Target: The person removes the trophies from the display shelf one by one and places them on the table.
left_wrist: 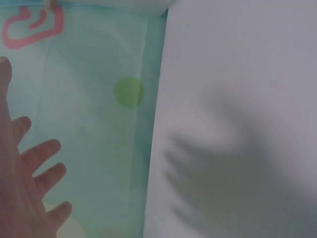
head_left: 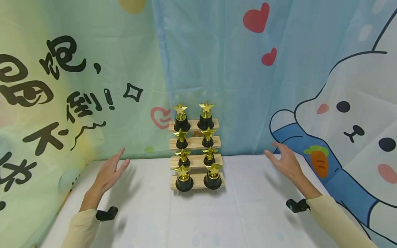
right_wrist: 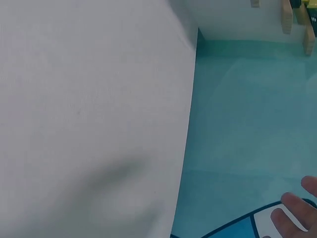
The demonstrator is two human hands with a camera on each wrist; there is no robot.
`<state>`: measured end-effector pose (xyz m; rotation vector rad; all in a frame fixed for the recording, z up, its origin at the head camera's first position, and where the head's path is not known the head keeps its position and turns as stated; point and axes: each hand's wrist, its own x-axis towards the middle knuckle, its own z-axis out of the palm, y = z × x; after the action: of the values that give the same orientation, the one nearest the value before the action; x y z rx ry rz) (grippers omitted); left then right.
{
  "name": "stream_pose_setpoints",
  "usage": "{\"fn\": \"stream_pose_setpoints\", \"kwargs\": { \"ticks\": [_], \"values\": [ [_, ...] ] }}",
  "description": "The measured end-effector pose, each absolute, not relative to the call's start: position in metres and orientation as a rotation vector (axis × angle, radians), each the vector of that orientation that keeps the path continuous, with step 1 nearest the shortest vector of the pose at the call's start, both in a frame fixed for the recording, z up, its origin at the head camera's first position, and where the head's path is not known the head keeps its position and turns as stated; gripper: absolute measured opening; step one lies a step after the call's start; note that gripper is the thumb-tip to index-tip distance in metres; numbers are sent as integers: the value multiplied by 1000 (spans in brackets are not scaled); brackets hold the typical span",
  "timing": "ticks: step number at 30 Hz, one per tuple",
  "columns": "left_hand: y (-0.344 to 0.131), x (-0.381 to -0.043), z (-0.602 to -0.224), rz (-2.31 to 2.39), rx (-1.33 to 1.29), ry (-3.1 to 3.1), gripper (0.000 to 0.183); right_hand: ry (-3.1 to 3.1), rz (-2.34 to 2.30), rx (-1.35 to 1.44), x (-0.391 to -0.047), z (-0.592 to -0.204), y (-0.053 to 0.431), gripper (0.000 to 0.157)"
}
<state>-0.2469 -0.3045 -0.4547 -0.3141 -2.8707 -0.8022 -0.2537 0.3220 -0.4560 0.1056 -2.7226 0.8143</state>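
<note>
Several small gold star trophies (head_left: 183, 174) with black bases stand in two columns on a stepped wooden rack (head_left: 196, 162) at the middle of the table. To the left of the rack, my left hand (head_left: 108, 174) hovers over the table with fingers spread and nothing held. My right hand (head_left: 286, 163) is likewise in the air at the rack's right, its fingers loosely extended and holding nothing. In the left wrist view the left fingers (left_wrist: 49, 178) show at the left edge. Only some right fingertips (right_wrist: 292, 213) enter the right wrist view, at its lower right corner.
A white cloth covers the table (head_left: 204, 220). Behind it hangs a printed curtain (head_left: 217, 51) with hearts, dark lettering and a white cartoon animal. Each wrist carries a small black camera (head_left: 107, 214). The rack's wooden step ends (right_wrist: 287, 17) appear in the right wrist view.
</note>
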Motion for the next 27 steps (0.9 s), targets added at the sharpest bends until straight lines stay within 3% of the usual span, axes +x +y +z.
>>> {"fn": "stream_pose_setpoints", "kwargs": {
  "ticks": [18,27],
  "values": [
    [-267,-256,-471,-921,-374,-2856,64,-2741,921,215,-245,-449,283,62],
    [-234,-262,-479,-1319,-476,-2771,57,-2724,1080,315,-242,-460,263,52]
  ]
}}
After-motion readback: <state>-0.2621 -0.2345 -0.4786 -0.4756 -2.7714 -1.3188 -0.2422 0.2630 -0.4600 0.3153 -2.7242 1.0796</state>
